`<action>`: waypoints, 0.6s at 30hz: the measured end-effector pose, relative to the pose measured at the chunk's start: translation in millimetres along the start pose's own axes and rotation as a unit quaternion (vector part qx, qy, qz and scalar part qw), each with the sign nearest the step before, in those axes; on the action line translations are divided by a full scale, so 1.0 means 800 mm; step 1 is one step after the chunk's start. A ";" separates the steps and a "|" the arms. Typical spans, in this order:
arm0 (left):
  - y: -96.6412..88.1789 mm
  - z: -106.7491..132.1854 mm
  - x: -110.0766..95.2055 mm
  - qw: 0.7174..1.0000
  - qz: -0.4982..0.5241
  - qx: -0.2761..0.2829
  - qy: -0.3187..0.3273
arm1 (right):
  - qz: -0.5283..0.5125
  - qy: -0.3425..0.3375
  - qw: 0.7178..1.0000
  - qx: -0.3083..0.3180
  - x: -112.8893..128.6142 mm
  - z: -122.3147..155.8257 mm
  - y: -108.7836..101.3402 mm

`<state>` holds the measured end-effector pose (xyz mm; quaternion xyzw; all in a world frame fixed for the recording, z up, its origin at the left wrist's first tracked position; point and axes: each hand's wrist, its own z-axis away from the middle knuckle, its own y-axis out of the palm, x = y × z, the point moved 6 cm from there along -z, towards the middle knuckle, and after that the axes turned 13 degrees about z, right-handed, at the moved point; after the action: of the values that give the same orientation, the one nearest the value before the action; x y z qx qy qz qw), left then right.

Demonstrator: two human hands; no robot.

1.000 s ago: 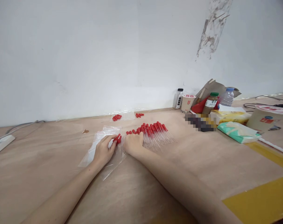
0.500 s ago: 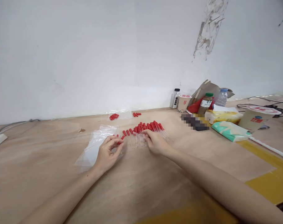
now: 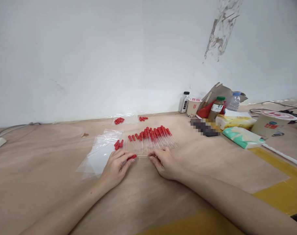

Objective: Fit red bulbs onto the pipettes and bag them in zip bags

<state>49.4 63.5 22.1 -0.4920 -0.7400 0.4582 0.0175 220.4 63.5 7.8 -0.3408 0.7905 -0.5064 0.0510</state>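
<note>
My left hand (image 3: pixel 119 164) is closed, pinching a red rubber bulb (image 3: pixel 132 157) between thumb and fingers. In the closed fingers of my right hand (image 3: pixel 164 161) lies a thin clear glass tube (image 3: pixel 142 156), its free end pointing left at the bulb; whether the two touch I cannot tell. Behind my hands, a row of droppers (image 3: pixel 153 135) with red bulbs and clear tubes lies on the table. Several loose red bulbs (image 3: pixel 117 144) and a few bare tubes (image 3: pixel 125 144) lie just beyond my left hand.
Clear plastic bags (image 3: pixel 97 153) are spread left of my left hand. More red bulbs (image 3: pixel 119 121) lie at the back near the wall. To the right stand a paper cup (image 3: pixel 194 108), bottles (image 3: pixel 215 107), tissue packs (image 3: pixel 242 137) and a large cup (image 3: pixel 268 125).
Both hands have come nearer to me, away from the dropper row. The tube in my right hand now lines up with the bulb in my left; loose bulbs beyond the left hand are uncovered.
</note>
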 end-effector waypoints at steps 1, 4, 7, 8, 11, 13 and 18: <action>0.001 0.000 -0.001 1.000 -0.003 0.000 0.002 | -0.002 0.000 1.000 -0.003 0.000 0.000 0.000; 0.003 0.000 -0.001 1.000 -0.005 0.003 0.003 | -0.006 -0.005 1.000 -0.003 0.001 0.000 0.002; 0.004 0.000 0.000 1.000 -0.003 0.005 0.002 | -0.007 -0.011 1.000 0.003 0.003 0.000 0.004; 0.004 0.000 0.000 1.000 -0.001 0.005 0.003 | -0.008 -0.013 1.000 0.004 0.004 -0.001 0.004; 0.004 0.000 -0.004 1.000 0.006 0.011 0.013 | -0.010 -0.018 1.000 0.012 0.004 -0.003 0.005; 0.005 0.000 -0.008 0.999 0.010 0.026 0.027 | -0.009 -0.020 1.000 0.020 0.003 -0.005 0.005; 0.011 0.003 -0.015 0.997 -0.001 0.060 0.050 | 0.018 -0.035 0.999 0.023 0.003 -0.007 -0.001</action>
<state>60.8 53.7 20.1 -0.5114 -0.7101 0.4765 0.0845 216.3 65.9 11.8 -0.3429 0.7821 -0.5114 0.0957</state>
